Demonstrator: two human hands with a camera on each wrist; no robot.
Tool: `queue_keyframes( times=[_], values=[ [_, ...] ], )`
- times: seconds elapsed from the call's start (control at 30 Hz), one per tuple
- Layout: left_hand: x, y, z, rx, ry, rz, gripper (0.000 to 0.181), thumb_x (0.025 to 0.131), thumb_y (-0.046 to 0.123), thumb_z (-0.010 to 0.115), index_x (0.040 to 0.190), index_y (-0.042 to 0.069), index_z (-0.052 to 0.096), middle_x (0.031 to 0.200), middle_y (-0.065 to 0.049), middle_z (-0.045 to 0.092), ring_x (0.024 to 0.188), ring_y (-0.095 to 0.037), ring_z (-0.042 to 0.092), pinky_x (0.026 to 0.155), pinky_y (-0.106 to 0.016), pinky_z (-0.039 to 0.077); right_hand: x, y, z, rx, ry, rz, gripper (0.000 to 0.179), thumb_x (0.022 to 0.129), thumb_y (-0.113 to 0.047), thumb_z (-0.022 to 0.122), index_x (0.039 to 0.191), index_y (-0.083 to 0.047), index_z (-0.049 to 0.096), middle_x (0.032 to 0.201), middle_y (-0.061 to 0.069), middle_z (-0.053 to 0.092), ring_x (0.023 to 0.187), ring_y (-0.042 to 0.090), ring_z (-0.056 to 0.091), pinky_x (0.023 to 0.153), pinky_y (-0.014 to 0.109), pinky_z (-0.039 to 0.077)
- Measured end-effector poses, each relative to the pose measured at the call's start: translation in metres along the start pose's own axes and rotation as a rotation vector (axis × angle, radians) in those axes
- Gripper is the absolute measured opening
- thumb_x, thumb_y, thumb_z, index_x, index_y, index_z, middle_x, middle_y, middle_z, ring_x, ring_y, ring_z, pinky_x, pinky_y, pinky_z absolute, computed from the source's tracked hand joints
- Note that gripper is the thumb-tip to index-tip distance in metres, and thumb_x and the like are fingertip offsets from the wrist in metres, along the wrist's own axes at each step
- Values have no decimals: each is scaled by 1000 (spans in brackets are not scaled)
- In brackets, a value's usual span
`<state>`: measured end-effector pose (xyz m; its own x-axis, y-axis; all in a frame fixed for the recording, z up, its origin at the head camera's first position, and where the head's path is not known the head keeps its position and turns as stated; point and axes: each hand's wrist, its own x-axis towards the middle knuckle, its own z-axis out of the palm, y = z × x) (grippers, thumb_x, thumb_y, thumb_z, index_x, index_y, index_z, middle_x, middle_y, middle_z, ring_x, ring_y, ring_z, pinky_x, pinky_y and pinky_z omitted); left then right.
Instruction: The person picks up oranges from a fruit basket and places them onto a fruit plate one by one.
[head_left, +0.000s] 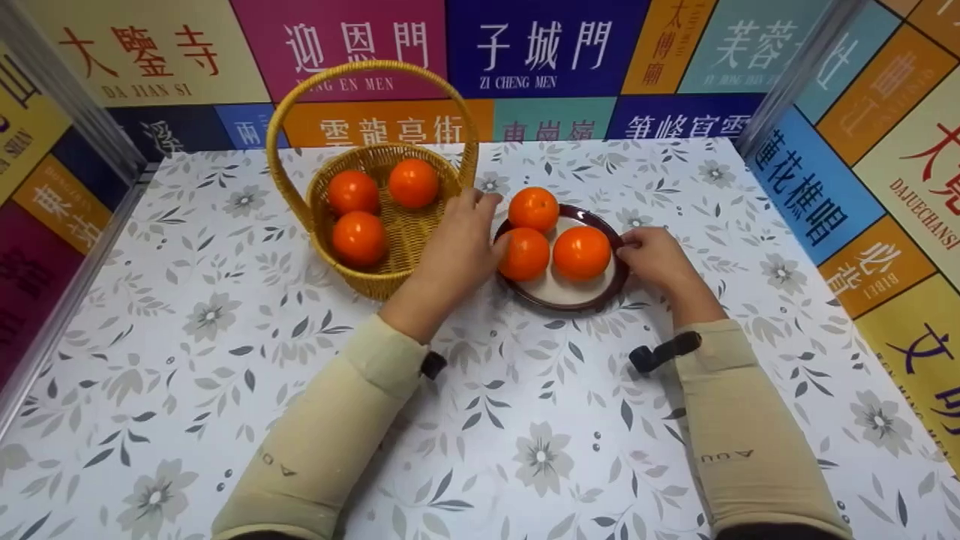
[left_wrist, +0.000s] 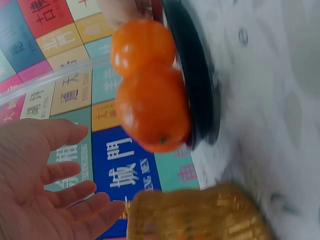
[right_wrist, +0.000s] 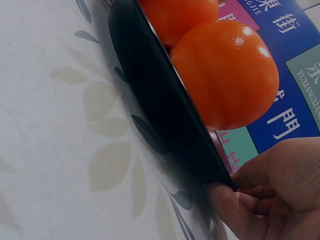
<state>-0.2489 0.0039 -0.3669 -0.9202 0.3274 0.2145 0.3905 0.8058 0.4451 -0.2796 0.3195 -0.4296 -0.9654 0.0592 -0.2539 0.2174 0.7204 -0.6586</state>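
My right hand [head_left: 654, 256] pinches the right rim of a brown-rimmed plate [head_left: 556, 294], thumb and fingers on its edge [right_wrist: 222, 172]. On that plate sit three oranges: a back one [head_left: 533, 209], a left one [head_left: 524, 254] and a right one [head_left: 581, 253]. Between plate and basket is my left hand [head_left: 463, 236], its fingers spread and empty. In the left wrist view, this hand [left_wrist: 55, 185] stands apart from the nearest orange [left_wrist: 154, 110]. The handled wicker basket [head_left: 367, 285] holds three more oranges [head_left: 360, 238], and my left hand partly hides its right side.
A white tablecloth [head_left: 525, 390] with grey flowers and leaves covers the table. Upright panels [head_left: 547, 52] with coloured blocks and lettering border the back and both sides. The basket's tall handle [head_left: 375, 67] arches above it.
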Motion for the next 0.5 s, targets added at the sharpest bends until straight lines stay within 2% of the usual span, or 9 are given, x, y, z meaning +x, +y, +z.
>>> queue_keyframes(
  times=[0.27, 0.5],
  values=[
    [2, -24, -12, 57, 77, -56, 51, 99, 31, 67, 145, 13, 54, 141, -12, 52, 125, -31, 50, 102, -49, 52, 1, 0, -2, 8, -7, 2, 40, 105, -13, 49, 140, 5, 58, 136, 26, 60, 114, 34, 58, 100, 43, 50],
    [1, -53, -18, 116, 96, -152, 53, 98, 33, 69, 144, 13, 55, 144, -16, 50, 138, -38, 42, 113, -59, 41, 0, 0, -2, 5, -13, 2, 40, 105, -12, 49, 139, 5, 58, 135, 26, 61, 112, 34, 58, 99, 43, 50]
  ],
)
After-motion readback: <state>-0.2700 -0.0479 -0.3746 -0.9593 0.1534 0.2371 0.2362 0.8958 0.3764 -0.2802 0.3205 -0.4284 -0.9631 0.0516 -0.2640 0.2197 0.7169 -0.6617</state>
